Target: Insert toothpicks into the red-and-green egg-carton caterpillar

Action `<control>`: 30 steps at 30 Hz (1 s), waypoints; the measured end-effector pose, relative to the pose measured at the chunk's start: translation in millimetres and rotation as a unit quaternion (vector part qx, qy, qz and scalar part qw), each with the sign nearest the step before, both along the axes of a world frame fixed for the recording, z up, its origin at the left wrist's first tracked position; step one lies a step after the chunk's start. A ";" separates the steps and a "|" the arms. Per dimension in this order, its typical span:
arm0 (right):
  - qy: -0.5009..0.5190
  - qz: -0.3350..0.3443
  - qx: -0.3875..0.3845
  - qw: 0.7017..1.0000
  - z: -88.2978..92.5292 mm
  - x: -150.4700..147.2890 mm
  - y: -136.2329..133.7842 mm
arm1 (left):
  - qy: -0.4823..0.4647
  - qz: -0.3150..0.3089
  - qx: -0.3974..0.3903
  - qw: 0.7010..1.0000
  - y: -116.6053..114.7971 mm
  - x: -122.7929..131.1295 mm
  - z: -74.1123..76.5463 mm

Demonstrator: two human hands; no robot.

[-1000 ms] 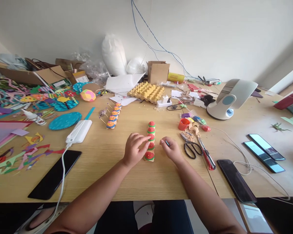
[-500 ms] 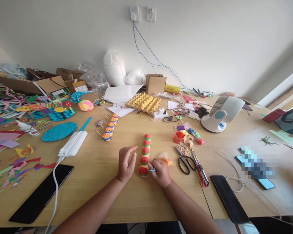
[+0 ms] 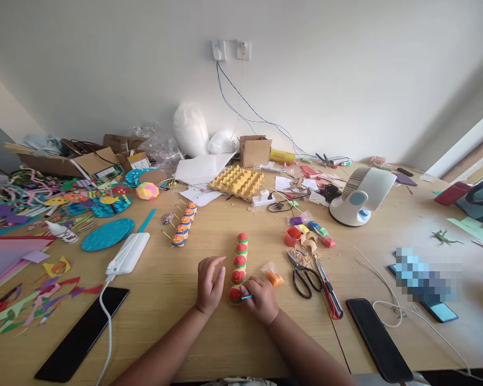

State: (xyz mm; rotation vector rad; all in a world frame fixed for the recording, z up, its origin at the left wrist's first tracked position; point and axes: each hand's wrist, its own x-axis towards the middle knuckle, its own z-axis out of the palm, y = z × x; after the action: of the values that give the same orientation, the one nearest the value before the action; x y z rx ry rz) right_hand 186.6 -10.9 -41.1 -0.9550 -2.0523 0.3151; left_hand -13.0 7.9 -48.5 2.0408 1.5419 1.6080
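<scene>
A row of red-and-green clay-covered bumps [image 3: 240, 261], like a caterpillar, lies lengthwise in front of me. Small face marks show on its nearest bump. My right hand [image 3: 262, 301] pinches a thin blue stick [image 3: 247, 297], whose tip is at the right side of that bump; whether it touches, I cannot tell. To the left of the row, my left hand [image 3: 210, 284] is held apart from it, fingers extended and holding nothing. Beyond my right hand lies a small clear bag of orange clay [image 3: 272, 274].
Farther left stands an orange-and-blue caterpillar [image 3: 184, 225] with pins or sticks beside it. On the right are scissors [image 3: 301, 273], a red utility knife [image 3: 330, 292], clay packets [image 3: 314, 228] and a phone [image 3: 378, 338]. A yellow egg tray [image 3: 237, 181] sits behind.
The camera view has tilted up slightly, so the table appears lower. My right hand has shifted left, bringing the blue stick to the nearest bump. My left hand stays beside the row.
</scene>
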 end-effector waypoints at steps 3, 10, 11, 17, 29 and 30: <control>-0.014 0.008 0.025 1.000 -0.4 -1.3 1.0 | 0.000 -0.010 0.009 1.000 2.0 -0.7 -1.7; -0.015 0.033 0.040 0.999 6.5 2.9 10.0 | 0.007 -0.019 0.031 0.999 4.3 -1.2 0.5; -0.013 0.036 0.040 0.998 7.5 3.9 11.8 | 0.013 -0.024 0.036 0.999 4.2 -0.9 1.3; -0.036 0.029 0.061 0.997 7.4 6.0 17.5 | 0.044 -0.030 0.049 0.997 5.6 2.4 3.7; -0.008 -0.011 0.072 0.997 12.2 18.0 23.4 | 0.032 -0.027 0.038 0.998 6.9 3.1 2.6; -0.002 -0.012 0.066 0.998 12.8 18.8 23.1 | 0.030 -0.028 0.037 0.998 6.3 2.9 2.5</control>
State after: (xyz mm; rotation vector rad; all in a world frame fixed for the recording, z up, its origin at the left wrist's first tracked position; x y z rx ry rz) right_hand 205.4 12.3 -28.3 -0.8988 -2.0370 0.1640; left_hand -10.0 14.2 -46.0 2.1703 1.4500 1.6207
